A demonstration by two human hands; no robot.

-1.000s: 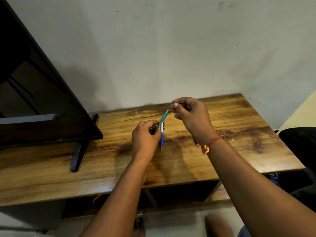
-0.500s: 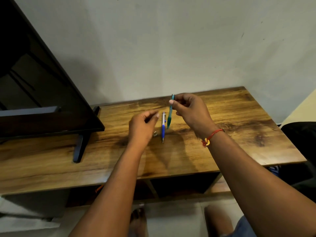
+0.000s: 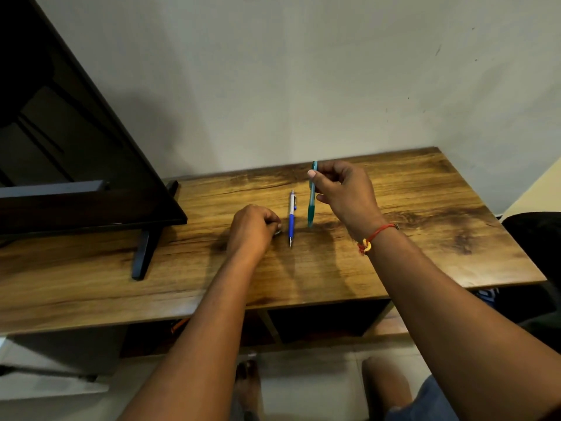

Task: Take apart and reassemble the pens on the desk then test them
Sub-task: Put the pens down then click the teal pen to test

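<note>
Pinching teal pen barrel (image 3: pixel 311 205) near top with right hand (image 3: pixel 346 192), curling left hand (image 3: pixel 250 227) round small dark part (image 3: pixel 277 233); probably light, slick, so grip mid-barrel.

Screen: a dark flat screen (image 3: pixel 76 147) at ten o'clock, standing on the desk (image 3: pixel 91 284).
Stand foot: black stand foot (image 3: pixel 145 253) at nine o'clock, resting on the wooden top.
Wall: pale wall (image 3: pixel 303 71) at twelve o'clock, with small dark marks.
Shelf: open shelf compartments (image 3: pixel 318 323) under the desk at six o'clock, dark inside.
Floor: light tiles (image 3: pixel 309 378) at six o'clock.
Black shape: a bulky black shape (image 3: pixel 534 238) at three o'clock, past the desk's end; I cannot tell what it is.
</note>
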